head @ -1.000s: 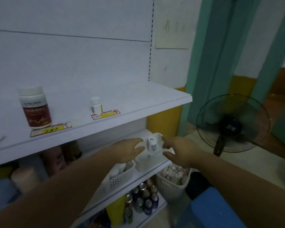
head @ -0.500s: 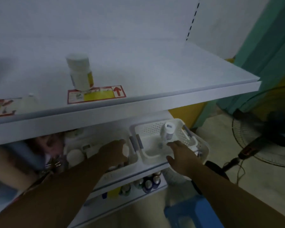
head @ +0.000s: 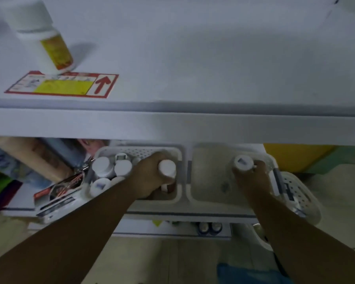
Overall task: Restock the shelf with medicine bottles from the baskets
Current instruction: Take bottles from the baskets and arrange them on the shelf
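Observation:
Two white perforated baskets sit side by side on the lower shelf. In the left basket [head: 138, 151] stand several white-capped medicine bottles [head: 103, 166]. My left hand [head: 150, 177] is inside it, closed around one white-capped bottle [head: 167, 168]. The right basket [head: 205, 173] holds a single small white bottle [head: 243, 162], gripped by my right hand [head: 252, 177]. On the white upper shelf [head: 193, 58] stands one white bottle with a yellow label [head: 47, 39], behind a red-and-yellow price tag [head: 64, 86].
Boxes and wrapped packs [head: 39, 160] crowd the lower shelf left of the baskets. A third white basket [head: 299, 193] sits lower at the right. Small bottles [head: 209, 227] line the bottom shelf. A blue stool [head: 246, 273] is on the floor below.
My head has tipped further down and closer to the shelf. Both hands have reached deeper into the baskets and closed on a bottle each.

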`<state>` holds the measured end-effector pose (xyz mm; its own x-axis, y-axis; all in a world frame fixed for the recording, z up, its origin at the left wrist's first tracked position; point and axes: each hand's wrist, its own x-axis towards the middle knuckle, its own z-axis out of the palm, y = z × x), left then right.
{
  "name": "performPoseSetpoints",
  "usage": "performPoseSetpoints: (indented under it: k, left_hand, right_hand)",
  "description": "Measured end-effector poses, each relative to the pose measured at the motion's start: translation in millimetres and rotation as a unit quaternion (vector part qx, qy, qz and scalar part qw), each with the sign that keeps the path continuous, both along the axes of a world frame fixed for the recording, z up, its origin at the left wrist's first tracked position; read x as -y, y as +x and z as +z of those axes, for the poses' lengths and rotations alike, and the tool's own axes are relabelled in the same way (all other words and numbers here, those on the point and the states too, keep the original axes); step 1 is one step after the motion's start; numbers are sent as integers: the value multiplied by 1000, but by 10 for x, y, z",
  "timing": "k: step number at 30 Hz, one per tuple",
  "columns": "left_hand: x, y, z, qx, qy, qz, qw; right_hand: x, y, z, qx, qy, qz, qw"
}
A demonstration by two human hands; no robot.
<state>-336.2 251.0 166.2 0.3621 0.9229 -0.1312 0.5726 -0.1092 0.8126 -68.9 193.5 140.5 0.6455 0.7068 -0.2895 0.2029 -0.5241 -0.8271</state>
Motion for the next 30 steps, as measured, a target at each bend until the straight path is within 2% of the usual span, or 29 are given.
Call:
performPoseSetpoints:
  k: [2, 5, 7, 9, 12, 14, 17, 20, 23, 27, 30]
  left_hand:
    - [9, -13, 176, 35, 7, 50, 998]
    - [67, -70, 494, 114, -35, 95, 988]
    - [201, -86, 700, 180, -68, 117, 974]
    - [394, -113, 878, 277, -87, 157, 944]
    - [712, -236, 1113, 374, -114, 204, 898]
    - [909, -380, 1240, 403, -125, 225, 878]
    - [1191, -601, 1420, 414, -118, 250, 867]
    - [1488, -875, 1567, 419, -96, 303, 851]
    - [1734, -1169, 1739, 411, -41, 314, 855]
    - [1928, -1593, 1924, 406, 14, 328, 853]
    - [1980, -1957, 2038, 421, 14, 319, 849]
  right_hand:
    - [46, -42, 78, 13, 43, 69, 997]
    - [86, -293, 437, -34, 146, 113, 982]
    - [119, -533, 733, -152, 194, 155, 957]
    - [195, -791, 950, -282, 196, 214, 914]
    - [266, -1132, 1172, -456, 190, 217, 842]
    - [330, -1344, 1301, -510, 160, 232, 813]
    - [450, -1705, 1430, -474, 124, 303, 817]
    - [604, -2097, 1551, -442, 128, 380, 802]
    - [689, -2420, 1665, -436, 133, 412, 789]
    - [777, -2870, 1813, -504, 105, 428, 743]
    - [839, -3255, 1941, -462, 117, 449, 756]
